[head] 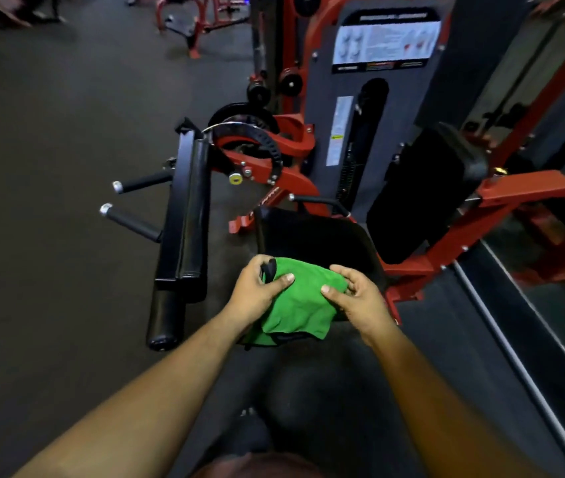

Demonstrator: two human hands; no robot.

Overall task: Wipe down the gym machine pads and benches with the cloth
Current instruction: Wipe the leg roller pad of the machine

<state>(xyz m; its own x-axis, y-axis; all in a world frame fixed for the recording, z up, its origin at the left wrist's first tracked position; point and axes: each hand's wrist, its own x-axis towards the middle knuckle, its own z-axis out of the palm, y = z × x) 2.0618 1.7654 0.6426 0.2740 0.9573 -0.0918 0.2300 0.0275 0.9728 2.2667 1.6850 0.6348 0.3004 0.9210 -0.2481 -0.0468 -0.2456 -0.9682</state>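
Observation:
A green cloth (300,303) with a black edge hangs between both my hands, just in front of the black seat pad (312,236) of a red leg machine. My left hand (256,291) grips the cloth's left side, thumb on top. The cloth's right edge is pinched by my right hand (360,301). The upright black back pad (429,191) stands behind the seat to the right. A long black leg pad (187,208) with a roller end (165,319) lies left of the seat.
The red frame (522,191) and grey weight-stack cover (343,108) rise behind the seat. Two black handles (129,222) stick out left of the leg pad. Dark floor (49,167) spreads to the left. A mirror with a metal rail (515,357) runs along the right.

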